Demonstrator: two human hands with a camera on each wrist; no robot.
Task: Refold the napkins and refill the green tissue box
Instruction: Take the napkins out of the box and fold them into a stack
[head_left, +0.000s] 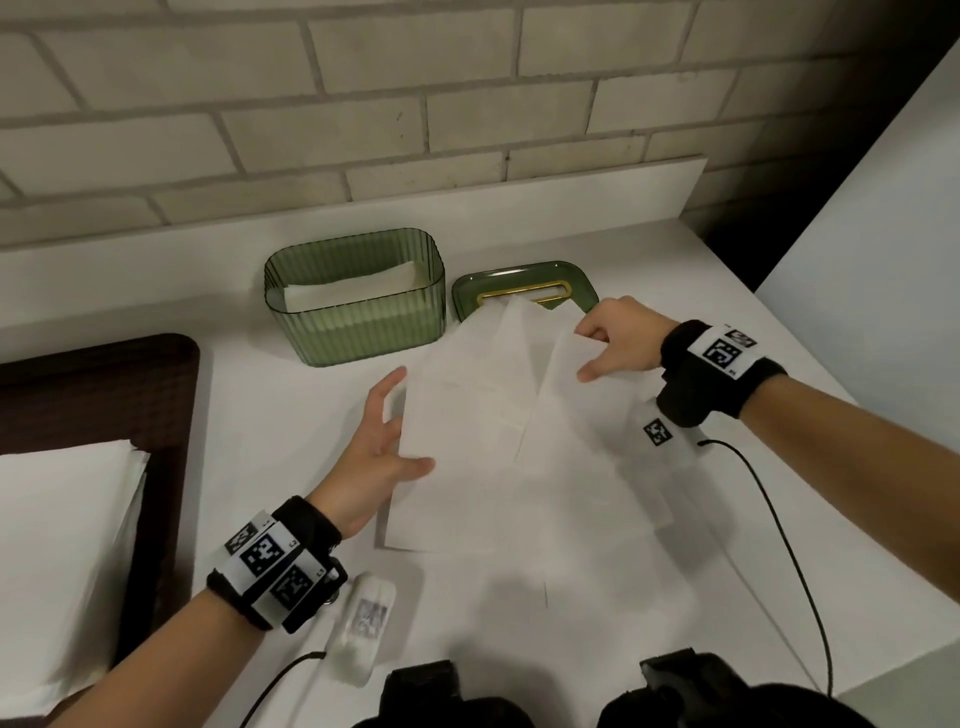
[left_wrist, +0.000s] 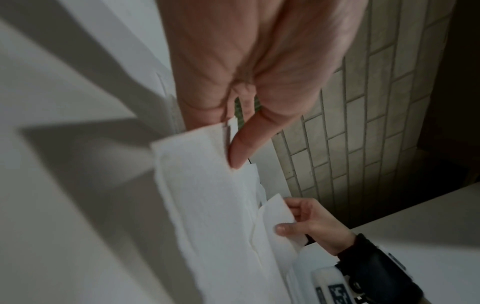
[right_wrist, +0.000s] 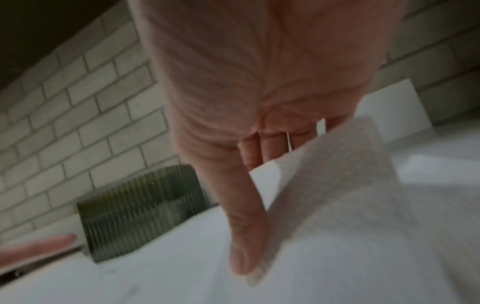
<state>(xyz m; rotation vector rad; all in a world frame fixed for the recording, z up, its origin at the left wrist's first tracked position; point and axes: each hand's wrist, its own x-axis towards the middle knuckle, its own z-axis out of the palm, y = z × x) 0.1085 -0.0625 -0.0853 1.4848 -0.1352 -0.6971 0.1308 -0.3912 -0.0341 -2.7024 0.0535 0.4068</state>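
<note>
The green ribbed tissue box (head_left: 356, 322) stands open at the back of the white table, with folded napkins (head_left: 358, 288) inside; it also shows blurred as the box (right_wrist: 137, 214) in the right wrist view. Its green lid (head_left: 579, 283) with a gold slot lies to the right of it, partly under a large white napkin (head_left: 493, 426). My left hand (head_left: 405, 421) holds the napkin's left edge, thumb on top and fingers behind it. My right hand (head_left: 589, 353) pinches a raised flap at the napkin's upper right. The left wrist view shows the thumb (left_wrist: 241, 148) on the napkin (left_wrist: 207, 205).
A dark brown frame (head_left: 156, 395) with white bedding (head_left: 67, 545) lies at the left. A brick wall (head_left: 363, 104) and a low white ledge (head_left: 571, 192) run behind the box. The table's edge (head_left: 883, 670) falls away at the right. Cables trail from both wrists.
</note>
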